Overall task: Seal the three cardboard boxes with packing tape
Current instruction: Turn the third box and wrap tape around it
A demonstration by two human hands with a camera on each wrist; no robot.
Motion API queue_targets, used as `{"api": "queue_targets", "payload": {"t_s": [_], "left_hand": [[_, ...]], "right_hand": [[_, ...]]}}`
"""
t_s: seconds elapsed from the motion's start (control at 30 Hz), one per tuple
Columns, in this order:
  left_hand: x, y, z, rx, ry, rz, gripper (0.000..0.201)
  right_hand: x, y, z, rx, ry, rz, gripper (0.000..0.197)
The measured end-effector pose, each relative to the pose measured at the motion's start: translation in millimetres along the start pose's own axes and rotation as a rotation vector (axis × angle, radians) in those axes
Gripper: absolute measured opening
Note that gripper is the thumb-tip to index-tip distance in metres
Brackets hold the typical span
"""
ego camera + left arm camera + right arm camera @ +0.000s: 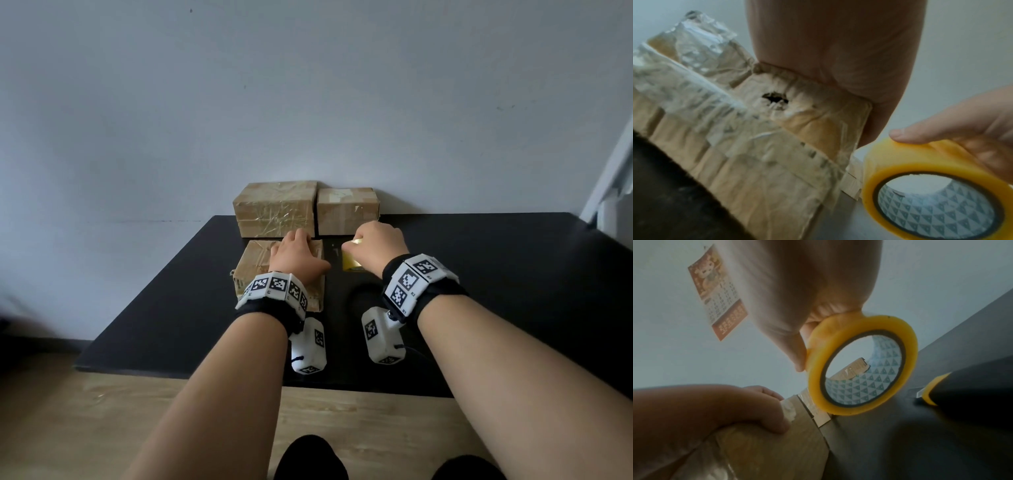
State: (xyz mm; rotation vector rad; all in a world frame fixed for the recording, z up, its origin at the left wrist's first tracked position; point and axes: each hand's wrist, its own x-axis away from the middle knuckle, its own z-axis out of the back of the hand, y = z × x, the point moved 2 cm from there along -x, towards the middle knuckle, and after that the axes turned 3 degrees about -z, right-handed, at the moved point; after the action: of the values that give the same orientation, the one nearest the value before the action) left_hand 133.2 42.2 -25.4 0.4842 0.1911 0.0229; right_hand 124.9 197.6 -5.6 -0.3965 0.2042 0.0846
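Note:
Three taped cardboard boxes stand on a black table (479, 291). A larger box (274, 209) and a smaller box (347, 212) sit side by side against the wall. My left hand (294, 246) lies palm down on the near box (253, 263), thumb over its right edge. The wrist view shows this box (756, 154) with crumpled clear tape and a small hole. Just right of it, my right hand (370, 243) grips a yellow tape roll (352, 262) upright near the table top. The roll (863, 365) stands close to the box's far right corner (818, 417).
A yellow-and-black utility knife (931, 389) lies on the table right of the roll. A calendar (717, 293) hangs on the wall. The table's front edge borders a wooden floor (102, 428), where my dark shoes (308, 459) show.

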Motion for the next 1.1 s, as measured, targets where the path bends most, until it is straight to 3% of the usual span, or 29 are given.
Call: {"api": "queue_targets", "payload": {"t_s": [0.13, 0.4, 0.63, 0.7, 0.83, 1.0, 1.1], "left_hand": [[-6.6, 4.1, -2.7, -0.093, 0.053, 0.007, 0.051], [-18.3, 10.1, -11.3, -0.212, -0.091, 0.1, 0.054], [-13.5, 10.2, -9.2, -0.21, -0.112, 0.047, 0.046], [-10.0, 9.3, -2.7, -0.129, -0.104, 0.021, 0.052], [-1.8, -0.3, 21.3, 0.21, -0.011, 0.038, 0.045], [16.4, -34.4, 39.3, -0.025, -0.011, -0.016, 0.027], [25.0, -46.5, 43.6, -0.023, -0.091, -0.038, 0.039]], "right_hand": [[-0.7, 6.5, 1.4, -0.118, 0.018, -0.031, 0.032], [0.6, 11.1, -0.9, -0.233, 0.046, -0.05, 0.032], [8.1, 15.0, 3.7, -0.265, 0.068, -0.045, 0.032], [12.0, 14.4, 5.6, -0.267, 0.076, -0.039, 0.033], [20.1, 10.1, 9.2, -0.296, 0.094, -0.04, 0.036], [28.9, 0.3, 16.5, -0.325, 0.114, -0.024, 0.039], [31.4, -4.1, 17.1, -0.322, 0.132, -0.021, 0.042]]}}
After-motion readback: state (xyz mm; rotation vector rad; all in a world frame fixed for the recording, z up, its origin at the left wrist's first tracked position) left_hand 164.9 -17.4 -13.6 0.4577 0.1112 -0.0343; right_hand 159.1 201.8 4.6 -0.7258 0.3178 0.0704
